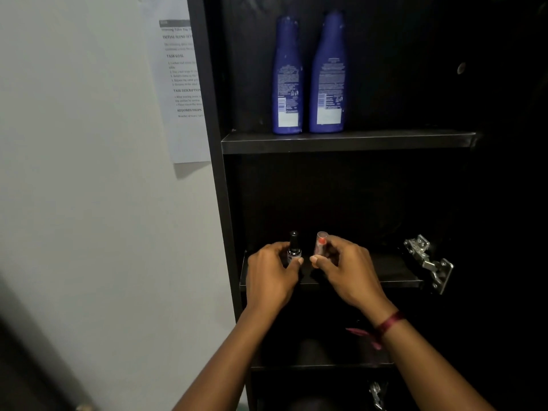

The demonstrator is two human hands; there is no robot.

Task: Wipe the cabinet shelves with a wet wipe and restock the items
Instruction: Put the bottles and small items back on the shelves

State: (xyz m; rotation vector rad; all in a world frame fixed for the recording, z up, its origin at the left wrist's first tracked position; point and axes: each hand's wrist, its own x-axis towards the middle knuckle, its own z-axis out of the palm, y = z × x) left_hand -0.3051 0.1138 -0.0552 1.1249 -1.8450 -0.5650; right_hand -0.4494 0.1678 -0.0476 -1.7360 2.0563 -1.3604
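The dark cabinet [214, 173] shows three shelves. The middle shelf [394, 272] lies directly under both grips. A small dark-capped bottle [294, 247] stands upright on it near the front edge, inside the curled fingers of the left grip [271, 271]. Just beside it, the right grip [344, 268] pinches a clear-capped tube [321, 244] with red inside; whether its base touches the shelf cannot be told. Well above the grips, the upper shelf [385, 142] carries two tall blue bottles, upright and nearly touching: one [287, 78] above the left grip, the other [329, 75] above the right. Below the wrists, a lower shelf [326, 365] shows only its front edge.
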